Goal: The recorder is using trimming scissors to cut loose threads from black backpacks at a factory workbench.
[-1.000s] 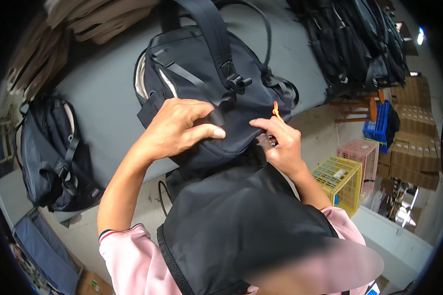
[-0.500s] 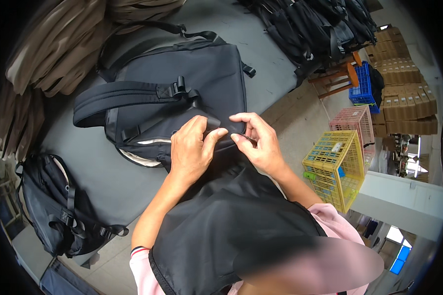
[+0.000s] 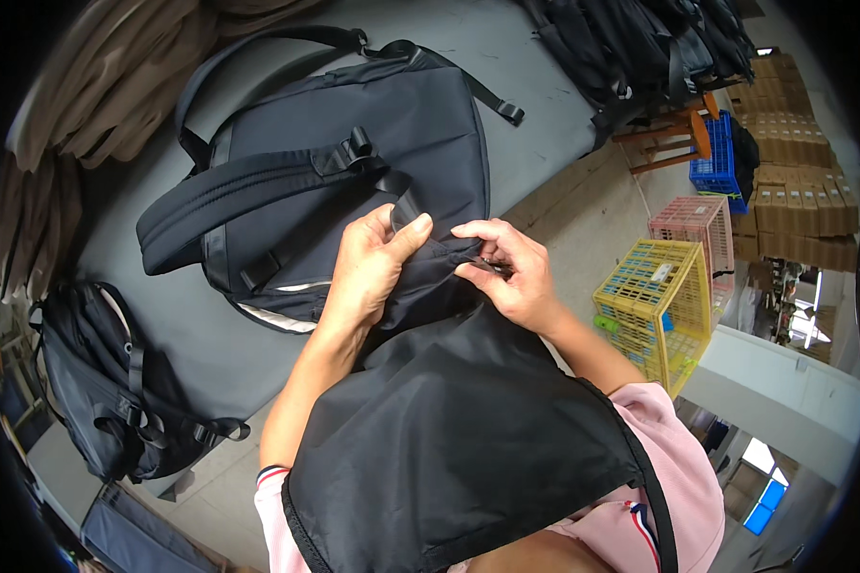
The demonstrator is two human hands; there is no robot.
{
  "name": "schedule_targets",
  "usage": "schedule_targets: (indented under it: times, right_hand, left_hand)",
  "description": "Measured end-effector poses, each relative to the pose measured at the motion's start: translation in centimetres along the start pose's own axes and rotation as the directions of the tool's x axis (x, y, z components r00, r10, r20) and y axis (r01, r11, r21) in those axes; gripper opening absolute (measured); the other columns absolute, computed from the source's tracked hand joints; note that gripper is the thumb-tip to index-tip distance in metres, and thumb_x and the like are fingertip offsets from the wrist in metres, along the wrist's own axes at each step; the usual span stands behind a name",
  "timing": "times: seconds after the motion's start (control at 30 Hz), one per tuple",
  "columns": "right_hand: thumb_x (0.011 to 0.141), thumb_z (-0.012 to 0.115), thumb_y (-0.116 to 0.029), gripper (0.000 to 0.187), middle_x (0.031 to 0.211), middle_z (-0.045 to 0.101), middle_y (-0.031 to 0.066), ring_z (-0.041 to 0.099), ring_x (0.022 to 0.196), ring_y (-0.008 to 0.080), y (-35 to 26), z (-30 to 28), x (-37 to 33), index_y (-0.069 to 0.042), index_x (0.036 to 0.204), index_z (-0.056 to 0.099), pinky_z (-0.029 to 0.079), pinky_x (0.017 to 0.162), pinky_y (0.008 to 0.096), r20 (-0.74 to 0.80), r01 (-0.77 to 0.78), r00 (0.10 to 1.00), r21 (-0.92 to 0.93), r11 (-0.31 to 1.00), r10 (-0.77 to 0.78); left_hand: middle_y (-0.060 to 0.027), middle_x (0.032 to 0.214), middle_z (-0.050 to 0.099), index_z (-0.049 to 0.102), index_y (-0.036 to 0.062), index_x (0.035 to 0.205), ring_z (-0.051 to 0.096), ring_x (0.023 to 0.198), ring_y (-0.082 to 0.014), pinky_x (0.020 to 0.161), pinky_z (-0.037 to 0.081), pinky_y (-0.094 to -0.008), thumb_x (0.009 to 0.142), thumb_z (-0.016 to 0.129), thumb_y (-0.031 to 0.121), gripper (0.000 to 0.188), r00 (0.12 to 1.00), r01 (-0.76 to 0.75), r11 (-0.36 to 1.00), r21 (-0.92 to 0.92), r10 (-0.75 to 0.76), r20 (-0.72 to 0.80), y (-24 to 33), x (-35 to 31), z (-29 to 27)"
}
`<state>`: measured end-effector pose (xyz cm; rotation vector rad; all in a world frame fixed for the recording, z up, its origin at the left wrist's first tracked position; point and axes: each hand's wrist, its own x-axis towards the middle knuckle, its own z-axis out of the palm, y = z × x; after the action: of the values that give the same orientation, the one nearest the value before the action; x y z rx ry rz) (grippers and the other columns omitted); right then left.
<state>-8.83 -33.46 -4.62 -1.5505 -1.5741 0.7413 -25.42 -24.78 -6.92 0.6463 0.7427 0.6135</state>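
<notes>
A black backpack point(image 3: 373, 115) lies on the grey table, its padded shoulder strap point(image 3: 229, 196) arching over it. Between thumb and fingers, my left hand point(image 3: 365, 267) pinches a black webbing strap point(image 3: 406, 202) near the bag's lower corner. My right hand point(image 3: 521, 282) is closed at that same corner, with a small dark object point(image 3: 492, 265) in its fingers; its kind is hard to make out. Pale lining point(image 3: 277, 317) shows through an opening along the bag's near side. A black apron point(image 3: 459, 420) covers my front, just below both hands.
Another black backpack point(image 3: 105, 382) lies at the left table edge. Brown fabric pieces point(image 3: 105, 86) are piled at the far left, black bags point(image 3: 631, 53) at the far right. Yellow point(image 3: 655, 306), pink point(image 3: 693, 224) and blue crates point(image 3: 721, 162) stand right, near cardboard boxes point(image 3: 793, 191).
My left hand has shifted slightly up and its thumb now presses the strap. The right hand has moved a little right and down. The view has shifted slightly.
</notes>
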Motion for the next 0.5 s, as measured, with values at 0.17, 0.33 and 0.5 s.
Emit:
schedule_targets:
  times: [0.17,0.33,0.5]
  right_hand:
    - [0.074,0.071,-0.015,0.039,0.084,0.056,0.005,0.058,0.065,0.0199,-4.2,-2.5,1.1,-0.011,0.111,0.059,0.047,0.059,0.0299,0.089,-0.067,0.992,-0.275,0.959,0.095]
    - [0.072,0.068,-0.008,0.033,0.09,0.054,0.0032,0.055,0.065,0.0203,-6.2,-4.2,2.5,-0.011,0.104,0.061,0.044,0.06,0.0322,0.208,0.188,0.974,-0.541,0.82,-0.086]
    - [0.071,0.069,-0.005,0.033,0.09,0.055,0.0042,0.054,0.067,0.0224,-7.4,-5.4,3.4,-0.01,0.103,0.063,0.044,0.062,0.0331,0.384,0.292,0.923,-0.636,0.714,-0.035]
  left_hand:
    - [0.0019,0.074,0.06,0.059,0.0044,0.08,0.051,0.065,-0.0027,0.06,0.043,-0.0196,0.087,0.067,0.013,0.013,0.997,-0.055,0.998,0.043,0.057,-0.042,0.0,-0.1,0.5]
    - [0.0048,0.068,0.054,0.058,0.0042,0.076,0.043,0.061,-0.0016,0.055,0.036,-0.02,0.085,0.069,0.017,0.019,0.992,-0.061,0.974,0.22,0.084,-0.098,-0.7,0.0,0.1]
    - [0.0055,0.062,0.046,0.054,0.0025,0.072,0.037,0.059,-0.0026,0.052,0.032,-0.0217,0.084,0.07,0.018,0.024,0.981,-0.095,0.937,0.337,0.146,-0.13,-1.1,0.3,0.0]
